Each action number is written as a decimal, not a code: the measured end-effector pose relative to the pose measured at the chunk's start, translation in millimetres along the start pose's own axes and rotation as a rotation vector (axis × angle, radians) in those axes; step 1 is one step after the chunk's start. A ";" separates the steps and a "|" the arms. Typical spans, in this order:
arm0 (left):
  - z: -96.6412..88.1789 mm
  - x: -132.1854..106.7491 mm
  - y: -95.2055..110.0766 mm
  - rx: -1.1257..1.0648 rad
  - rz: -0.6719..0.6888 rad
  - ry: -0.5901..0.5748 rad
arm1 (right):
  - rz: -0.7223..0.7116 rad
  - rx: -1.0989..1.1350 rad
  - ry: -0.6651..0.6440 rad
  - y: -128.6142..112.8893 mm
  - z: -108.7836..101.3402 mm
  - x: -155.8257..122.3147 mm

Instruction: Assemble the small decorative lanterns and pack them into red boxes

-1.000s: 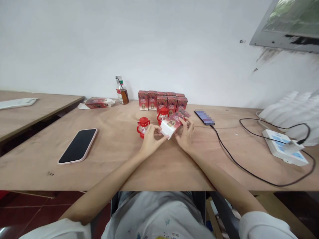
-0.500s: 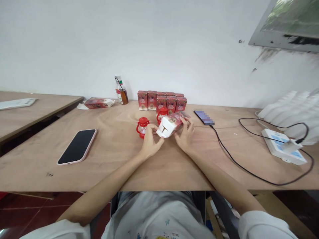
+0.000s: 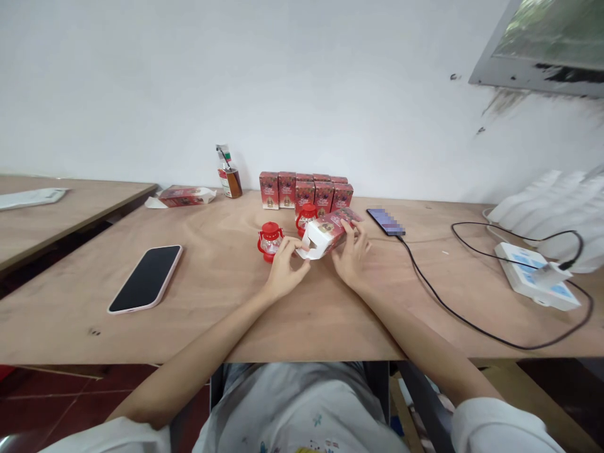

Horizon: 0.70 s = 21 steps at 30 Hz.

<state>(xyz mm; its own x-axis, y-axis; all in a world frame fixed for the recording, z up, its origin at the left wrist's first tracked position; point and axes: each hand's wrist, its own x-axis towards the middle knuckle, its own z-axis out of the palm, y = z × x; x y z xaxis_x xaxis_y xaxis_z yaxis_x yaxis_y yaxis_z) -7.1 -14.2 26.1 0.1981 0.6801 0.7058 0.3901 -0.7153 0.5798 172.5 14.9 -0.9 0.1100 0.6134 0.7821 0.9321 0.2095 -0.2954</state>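
A red printed carton (image 3: 333, 228) with white end flaps lies tilted between my hands above the table, its flap end toward me and to the left. My right hand (image 3: 352, 255) grips the carton's right side, fingers curled over the top. At the white flaps, my left hand (image 3: 286, 267) has its fingers closed on the flap edge. Just left of that hand stands a small red lantern (image 3: 270, 241) with a clear middle. A second red lantern (image 3: 307, 217) is behind the carton, partly covered by it.
Several red boxes (image 3: 287, 190) stand in rows near the wall. A flattened carton (image 3: 186, 195) and a bottle (image 3: 229, 179) are at the back left. A phone (image 3: 145, 279) lies left; a cabled phone (image 3: 385, 222) and power strip (image 3: 538, 277) are right.
The flaps at the carton's end have come further apart, showing a wider opening. My left fingers have shifted slightly at the flap, while my right hand keeps its hold.
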 end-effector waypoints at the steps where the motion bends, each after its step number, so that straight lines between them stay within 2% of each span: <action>1: 0.0 0.2 -0.3 -0.006 0.015 0.002 | 0.005 -0.004 -0.002 -0.5 -0.2 0.2; 8: -0.6 -2.0 2.7 -0.017 0.163 -0.074 | 0.050 -0.029 -0.049 -0.6 0.0 1.8; 13: -0.2 -4.7 4.4 0.006 0.162 -0.122 | 0.053 -0.039 -0.065 -0.5 -0.4 2.2; 21: -1.0 -4.3 -1.8 0.141 0.137 -0.052 | 0.011 -0.036 -0.069 -1.2 -0.5 1.7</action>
<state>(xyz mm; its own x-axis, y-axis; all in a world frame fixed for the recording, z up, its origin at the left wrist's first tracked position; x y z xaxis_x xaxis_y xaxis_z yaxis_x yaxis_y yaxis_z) -9.5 -16.0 22.5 0.3027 0.5882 0.7499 0.4780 -0.7744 0.4145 171.7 15.3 1.1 0.0970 0.6668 0.7389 0.9431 0.1758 -0.2824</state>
